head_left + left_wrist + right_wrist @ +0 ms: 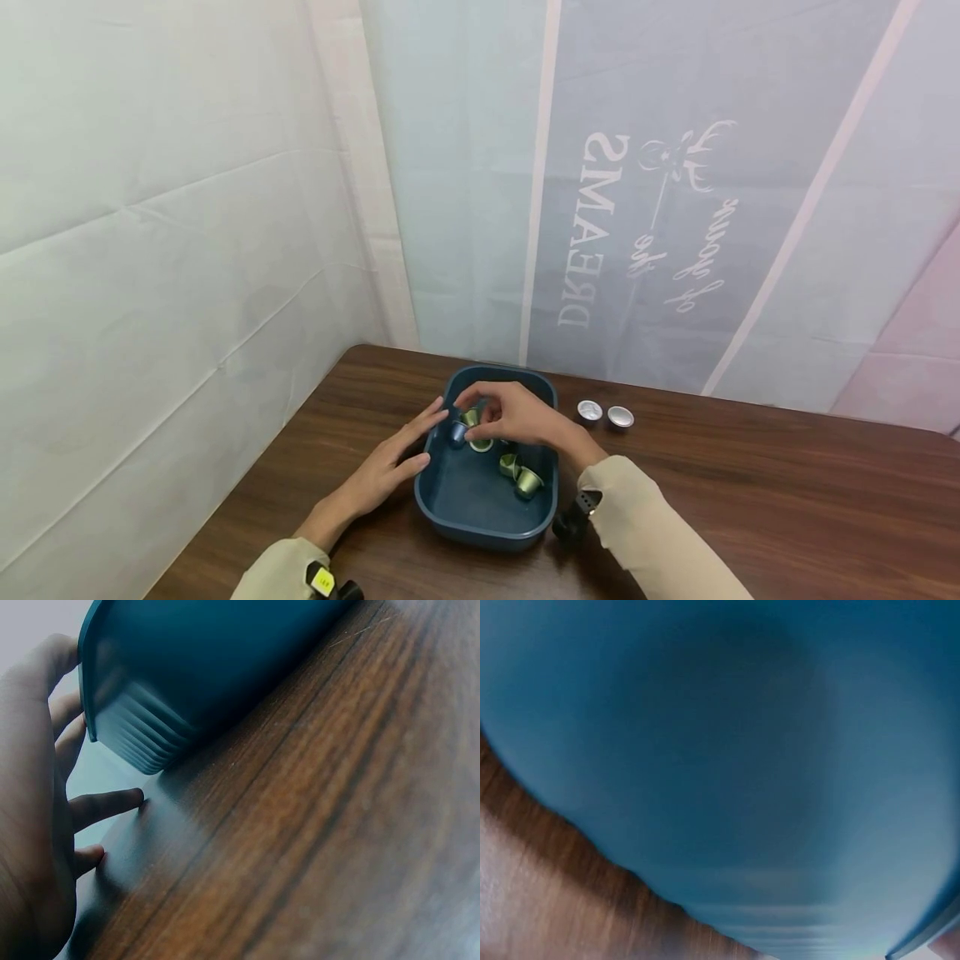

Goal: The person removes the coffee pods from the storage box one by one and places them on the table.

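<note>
Blue capsule (457, 434), there by the bin's (468, 500) left wall, just left of the right hand (517, 414), close by its thumb tip! That's the nearer hand, arched over the right rim, fingers bent; whether it pinches anything, I can't tell. Left hand (382, 471): fingers spread, touching the left rim.
</note>
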Motion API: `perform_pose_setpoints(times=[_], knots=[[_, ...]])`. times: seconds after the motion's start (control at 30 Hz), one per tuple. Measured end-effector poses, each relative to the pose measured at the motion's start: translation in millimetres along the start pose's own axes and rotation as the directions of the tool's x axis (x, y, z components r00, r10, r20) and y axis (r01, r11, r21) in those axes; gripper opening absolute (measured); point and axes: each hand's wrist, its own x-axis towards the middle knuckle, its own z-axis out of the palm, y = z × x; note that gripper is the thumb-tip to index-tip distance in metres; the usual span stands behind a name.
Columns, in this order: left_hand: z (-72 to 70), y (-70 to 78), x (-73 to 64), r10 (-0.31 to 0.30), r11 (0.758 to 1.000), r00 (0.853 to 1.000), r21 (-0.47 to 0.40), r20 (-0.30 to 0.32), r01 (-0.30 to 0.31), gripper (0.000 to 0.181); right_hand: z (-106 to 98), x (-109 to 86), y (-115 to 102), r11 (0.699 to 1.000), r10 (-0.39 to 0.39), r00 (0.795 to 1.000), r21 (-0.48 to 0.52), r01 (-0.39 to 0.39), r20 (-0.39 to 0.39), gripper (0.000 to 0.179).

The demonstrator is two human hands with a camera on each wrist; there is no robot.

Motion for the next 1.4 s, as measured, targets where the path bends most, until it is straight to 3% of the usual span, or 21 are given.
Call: perform_pose_setpoints(times=[0.33,0.57,0.83,1.13,1.4], knots=[[-0.5,1.2,0.6,0.008,1.000,1.000,0.001,0.013,-0.008,0.058,3,2.6,0,0.998,0.056,0.997,-0.029,-0.054,0.052,0.042],[0.5,-0.2,1.6,0.007,1.000,1.000,-0.011,0.017,-0.007,0.058,8,2.3,-2,0.991,0.094,0.989,0.088,-0.104,0.111,0.045],[0.0,2.1,2.3,0.012,1.000,1.000,-0.011,0.019,-0.012,0.058,10,2.1,-2,0.978,0.132,0.980,0.140,-0.152,0.146,0.043],[-0.2,-0.8,1.4,0.011,1.000,1.000,-0.003,0.016,-0.011,0.059,18,5.1,-5,0.979,0.117,0.980,0.148,-0.141,0.164,0.028],[-0.7,1.3,1.4,0.005,1.000,1.000,-0.007,0.017,-0.005,0.059,19,4.8,-4,0.990,0.077,0.989,0.104,-0.090,0.130,0.011]])
